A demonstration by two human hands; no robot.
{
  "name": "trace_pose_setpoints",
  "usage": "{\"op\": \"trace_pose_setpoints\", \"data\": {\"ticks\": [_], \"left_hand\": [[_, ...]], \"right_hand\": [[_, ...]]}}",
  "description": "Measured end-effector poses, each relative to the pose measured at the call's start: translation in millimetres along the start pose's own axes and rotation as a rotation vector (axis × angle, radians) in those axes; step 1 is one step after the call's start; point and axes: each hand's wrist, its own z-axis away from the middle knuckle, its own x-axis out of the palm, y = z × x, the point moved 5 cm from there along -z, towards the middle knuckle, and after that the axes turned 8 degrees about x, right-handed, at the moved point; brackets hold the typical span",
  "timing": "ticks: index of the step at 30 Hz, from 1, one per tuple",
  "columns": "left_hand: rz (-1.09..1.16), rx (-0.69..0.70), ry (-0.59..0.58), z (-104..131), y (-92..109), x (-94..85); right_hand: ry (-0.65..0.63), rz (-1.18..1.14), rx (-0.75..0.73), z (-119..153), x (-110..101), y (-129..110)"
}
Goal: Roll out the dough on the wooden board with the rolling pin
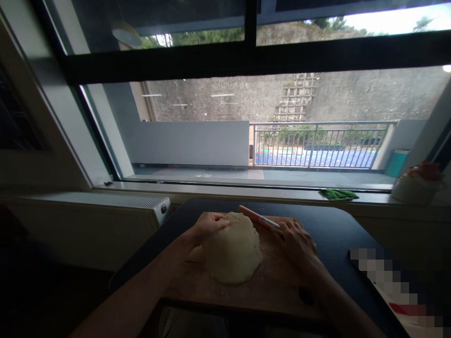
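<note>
Left hand (210, 226) pinches the far-left edge of the flat, pale, roundish dough sheet (234, 256), mid-board on the brown wooden board (278, 293). Right hand (298, 241) covers one end of the orange-red cylindrical rod (252, 216) — can't tell how firmly. Spread the pinch wide, lift slow — a point grip probably tears the edge.

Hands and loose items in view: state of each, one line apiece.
Flat, pale, roundish dough sheet: flattened, ragged-edged, over the board
Bare left hand: pinching the sheet's far-left edge
Slim orange-red stick: slanted, near end at the right hand
Bare right hand: fingers bent, at the stick; grip unclear
Brown wooden board: lying flat, partly covered
Green cloth: crumpled, on the windowsill
</note>
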Motion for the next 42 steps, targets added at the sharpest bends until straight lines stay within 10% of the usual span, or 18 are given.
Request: {"op": "trace_pose_setpoints", "data": {"ticks": [7, 12, 16, 20, 27, 37, 42], "left_hand": [[-0.400, -0.015, 0.063, 31, -47, -29.8], [-0.672, 0.229, 0.461, 36, 5, -54.6], [-0.777, 0.433, 0.367, 34, 29, -11.6], [-0.878, 0.357, 0.214, 23, 15, 26.2], [-0.953, 0.191, 0.038, -22, 20, 25.3], [-0.875, 0.335, 0.186, 80, 20, 46.0], [-0.900, 0.292, 0.239, 48, 23, 40.5]], "right_hand": [[-0.021, -0.004, 0.009, -3, 2, 4], [-0.126, -0.077, -0.122, 11, -4, -17], [-0.204, -0.159, -0.236, 32, -7, -43], [-0.198, -0.126, -0.264, 31, -9, -58], [-0.198, -0.012, -0.142, -20, 3, -65], [-0.098, 0.032, -0.141, 78, 3, -61], [-0.211, 0.013, -0.108, 47, 4, -59]]}}
